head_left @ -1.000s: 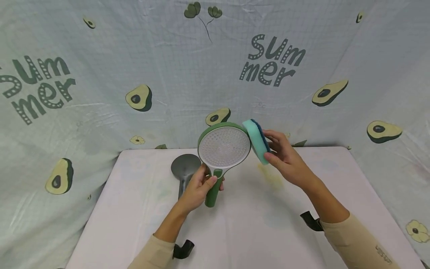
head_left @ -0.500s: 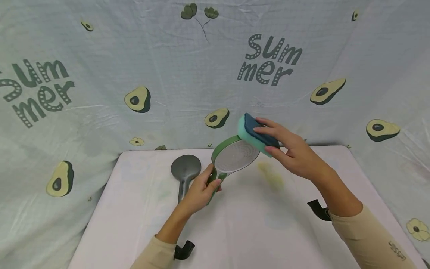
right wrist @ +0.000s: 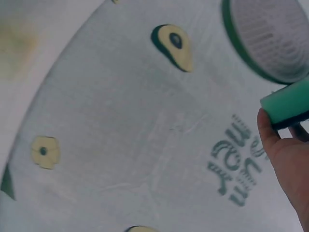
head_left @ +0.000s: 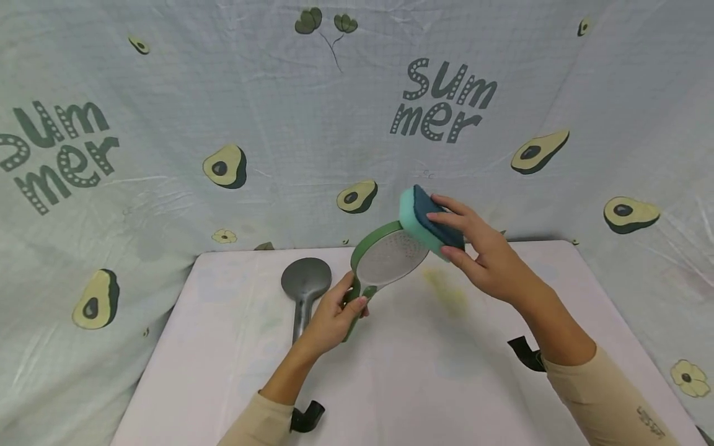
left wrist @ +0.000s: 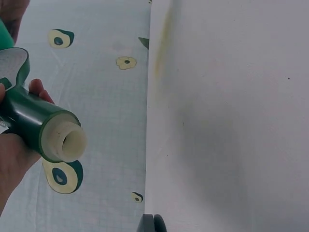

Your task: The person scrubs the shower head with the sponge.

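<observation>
A green shower head (head_left: pixel 387 259) with a pale, dotted spray face is raised above the table, tilted to the right. My left hand (head_left: pixel 329 316) grips its handle; the hollow white end of the green handle (left wrist: pixel 36 118) points at the camera in the left wrist view. My right hand (head_left: pixel 485 251) holds a sponge (head_left: pixel 426 223), mint foam on one side and dark blue scouring layer on the other. The foam touches the upper right rim of the shower head. In the right wrist view the sponge (right wrist: pixel 289 104) sits against the rim, partly cut off by the frame.
A dark grey shower head (head_left: pixel 305 282) lies on the white table (head_left: pixel 401 384), left of my left forearm, its handle partly hidden. A yellowish stain (head_left: pixel 446 291) marks the tabletop. Behind the table hangs a printed cloth (head_left: pixel 279 124) with avocados and lettering.
The green shower head has tilted, its face turning to the right. My right hand has rotated the sponge so more of its blue side shows, staying at the rim.
</observation>
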`<control>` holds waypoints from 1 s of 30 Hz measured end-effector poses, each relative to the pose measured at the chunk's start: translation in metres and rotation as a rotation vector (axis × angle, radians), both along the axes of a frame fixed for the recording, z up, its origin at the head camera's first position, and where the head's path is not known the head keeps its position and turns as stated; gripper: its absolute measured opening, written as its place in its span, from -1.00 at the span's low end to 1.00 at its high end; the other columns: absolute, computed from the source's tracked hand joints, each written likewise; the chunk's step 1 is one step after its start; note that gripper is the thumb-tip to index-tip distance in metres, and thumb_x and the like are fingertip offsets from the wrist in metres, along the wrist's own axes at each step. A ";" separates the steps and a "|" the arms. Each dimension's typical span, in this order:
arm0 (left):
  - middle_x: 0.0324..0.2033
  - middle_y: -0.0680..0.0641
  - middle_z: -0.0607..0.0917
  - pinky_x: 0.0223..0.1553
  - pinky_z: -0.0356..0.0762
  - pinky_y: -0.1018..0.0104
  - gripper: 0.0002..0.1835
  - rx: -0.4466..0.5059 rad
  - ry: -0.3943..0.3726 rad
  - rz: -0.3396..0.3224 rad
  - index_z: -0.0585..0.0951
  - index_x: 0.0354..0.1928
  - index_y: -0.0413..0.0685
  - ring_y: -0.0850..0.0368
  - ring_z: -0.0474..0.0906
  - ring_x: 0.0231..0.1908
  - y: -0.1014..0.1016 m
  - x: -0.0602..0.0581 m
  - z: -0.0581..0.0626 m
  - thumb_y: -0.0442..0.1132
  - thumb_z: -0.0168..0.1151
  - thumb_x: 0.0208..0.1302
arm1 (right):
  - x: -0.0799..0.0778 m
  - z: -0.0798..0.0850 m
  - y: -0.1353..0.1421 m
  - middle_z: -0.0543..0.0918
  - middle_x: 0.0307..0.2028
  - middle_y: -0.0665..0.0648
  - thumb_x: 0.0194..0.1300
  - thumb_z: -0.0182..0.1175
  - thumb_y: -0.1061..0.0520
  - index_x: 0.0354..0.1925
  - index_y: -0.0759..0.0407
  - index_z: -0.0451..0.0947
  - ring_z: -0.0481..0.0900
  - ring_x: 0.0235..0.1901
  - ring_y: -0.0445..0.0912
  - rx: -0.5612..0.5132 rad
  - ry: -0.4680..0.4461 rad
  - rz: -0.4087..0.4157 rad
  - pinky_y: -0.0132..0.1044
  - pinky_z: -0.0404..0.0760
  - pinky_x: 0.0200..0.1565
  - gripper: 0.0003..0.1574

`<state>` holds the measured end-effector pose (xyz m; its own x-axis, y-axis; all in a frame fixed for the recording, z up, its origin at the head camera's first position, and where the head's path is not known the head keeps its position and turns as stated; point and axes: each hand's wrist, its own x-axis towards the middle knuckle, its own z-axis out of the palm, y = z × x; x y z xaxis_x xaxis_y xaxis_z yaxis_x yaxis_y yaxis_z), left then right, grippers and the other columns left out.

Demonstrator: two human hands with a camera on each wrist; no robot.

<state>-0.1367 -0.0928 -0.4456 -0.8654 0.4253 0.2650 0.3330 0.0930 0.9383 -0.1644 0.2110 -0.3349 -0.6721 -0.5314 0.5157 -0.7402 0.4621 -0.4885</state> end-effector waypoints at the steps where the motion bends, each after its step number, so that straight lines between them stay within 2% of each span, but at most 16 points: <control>1: -0.09 -0.28 0.60 -0.14 0.68 0.31 -0.47 0.012 -0.007 0.002 0.29 0.50 -0.16 0.06 0.64 -0.26 0.000 0.000 0.001 -0.38 0.07 0.57 | -0.002 -0.004 0.003 0.17 0.59 0.11 0.43 0.21 0.38 0.49 0.03 0.29 0.23 0.51 -0.04 -0.030 -0.039 0.000 -0.54 0.34 0.32 -0.24; 4: -0.07 -0.29 0.59 -0.12 0.68 0.32 -0.46 0.034 -0.024 0.008 0.28 0.51 -0.14 0.03 0.66 -0.26 -0.001 0.001 0.004 -0.37 0.06 0.57 | -0.006 -0.017 0.012 0.18 0.59 0.11 0.47 0.14 0.39 0.51 0.06 0.24 0.27 0.44 -0.19 -0.108 -0.136 -0.009 -0.60 0.40 0.24 -0.25; 7: -0.02 -0.29 0.59 -0.08 0.70 0.31 -0.45 0.032 -0.043 0.005 0.26 0.53 -0.11 -0.09 0.70 -0.23 0.000 0.001 0.007 -0.37 0.05 0.58 | -0.007 -0.025 0.017 0.19 0.58 0.14 0.48 0.12 0.41 0.52 0.11 0.22 0.30 0.40 -0.28 -0.150 -0.174 -0.010 -0.61 0.45 0.20 -0.26; 9: -0.01 -0.28 0.60 -0.09 0.72 0.28 -0.43 0.016 -0.049 0.009 0.25 0.55 -0.08 -0.14 0.71 -0.21 0.001 0.001 0.008 -0.36 0.05 0.58 | -0.008 -0.025 0.018 0.19 0.59 0.14 0.48 0.11 0.41 0.52 0.10 0.23 0.29 0.41 -0.29 -0.153 -0.180 -0.008 -0.61 0.45 0.21 -0.26; 12: -0.04 -0.29 0.63 -0.14 0.75 0.22 -0.42 -0.015 -0.041 0.027 0.25 0.55 -0.06 -0.15 0.73 -0.22 0.004 0.001 0.011 -0.35 0.07 0.58 | -0.010 -0.015 0.017 0.19 0.58 0.13 0.48 0.14 0.40 0.51 0.09 0.25 0.27 0.46 -0.20 -0.114 -0.138 -0.003 -0.59 0.43 0.24 -0.27; 16: -0.12 -0.29 0.65 -0.23 0.76 0.21 -0.45 -0.061 0.010 0.060 0.32 0.51 -0.08 -0.06 0.73 -0.29 0.007 0.001 0.013 -0.34 0.13 0.55 | -0.009 0.003 0.013 0.21 0.58 0.10 0.44 0.21 0.36 0.48 0.02 0.34 0.25 0.51 -0.02 -0.015 -0.033 -0.017 -0.53 0.37 0.31 -0.27; 20: -0.16 -0.24 0.65 -0.31 0.74 0.25 -0.42 -0.119 0.067 0.090 0.35 0.51 -0.12 0.05 0.69 -0.36 0.010 -0.001 0.011 -0.34 0.19 0.51 | -0.004 0.014 0.000 0.25 0.56 0.14 0.36 0.32 0.30 0.43 -0.07 0.45 0.30 0.46 0.16 0.132 0.148 -0.027 -0.11 0.44 0.38 -0.26; 22: -0.14 -0.19 0.65 -0.33 0.73 0.29 -0.40 -0.158 0.083 0.111 0.34 0.52 -0.14 0.11 0.66 -0.38 0.011 -0.001 0.010 -0.33 0.20 0.50 | -0.001 0.013 -0.010 0.28 0.54 0.20 0.33 0.36 0.27 0.41 -0.10 0.47 0.36 0.39 0.24 0.209 0.260 -0.035 0.12 0.48 0.31 -0.26; 24: -0.12 -0.18 0.65 -0.33 0.71 0.33 -0.39 -0.197 0.093 0.134 0.33 0.52 -0.17 0.17 0.64 -0.38 0.013 -0.002 0.008 -0.33 0.21 0.50 | 0.003 0.009 -0.021 0.28 0.53 0.26 0.32 0.38 0.23 0.41 -0.12 0.47 0.39 0.32 0.29 0.292 0.368 -0.051 0.21 0.52 0.25 -0.25; 27: -0.14 -0.16 0.65 -0.33 0.68 0.37 -0.40 -0.241 0.098 0.170 0.35 0.51 -0.21 0.21 0.62 -0.38 0.015 -0.002 0.006 -0.34 0.22 0.49 | 0.011 0.000 -0.036 0.30 0.51 0.31 0.29 0.42 0.22 0.41 -0.13 0.47 0.43 0.27 0.34 0.405 0.498 -0.083 0.21 0.57 0.22 -0.22; 30: -0.17 -0.15 0.64 -0.35 0.67 0.38 -0.39 -0.245 0.097 0.199 0.36 0.51 -0.20 0.22 0.61 -0.38 0.016 -0.002 0.005 -0.34 0.24 0.48 | 0.016 -0.007 -0.045 0.33 0.49 0.33 0.26 0.44 0.23 0.40 -0.14 0.48 0.43 0.27 0.36 0.463 0.569 -0.109 0.18 0.60 0.22 -0.21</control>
<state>-0.1388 -0.0772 -0.4401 -0.9136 0.3119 0.2608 0.3723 0.3842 0.8448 -0.1481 0.1659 -0.3423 -0.4294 -0.7242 0.5396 -0.7587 0.6133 0.2194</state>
